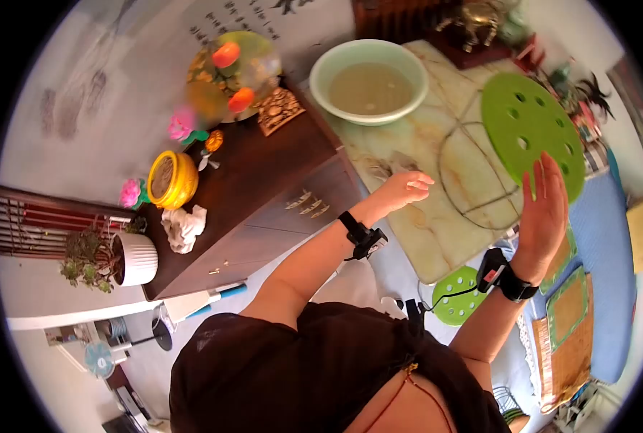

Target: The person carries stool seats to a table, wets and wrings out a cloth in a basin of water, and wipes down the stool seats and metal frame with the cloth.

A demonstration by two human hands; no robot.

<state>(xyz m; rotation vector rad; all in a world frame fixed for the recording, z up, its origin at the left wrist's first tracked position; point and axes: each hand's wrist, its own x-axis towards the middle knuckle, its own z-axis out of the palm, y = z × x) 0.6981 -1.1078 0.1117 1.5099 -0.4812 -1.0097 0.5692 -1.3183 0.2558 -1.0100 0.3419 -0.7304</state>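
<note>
Loosely bent, my left hand (402, 190) hovers at the near left part of a marble-patterned table (415, 249), with finger ends apart and nothing visible in it. Just beyond it lies a crumpled greyish, see-through piece (395, 164), perhaps a rag or plastic. My right hand (543, 209) has its fingers stretched out in front of a green round board with holes (527, 126); whether they touch it I cannot tell. A thin dark wire ring (443, 169) lies on the table between the hands. Both wrists wear black strapped devices.
A pale green basin (318, 86) with cloudy water stands at the table's back left. To the left is a dark cabinet (264, 173) with a yellow pot (181, 180) and a potted plant (135, 257). A green perforated stool (457, 292) is below; a blue bed (606, 252) lies right.
</note>
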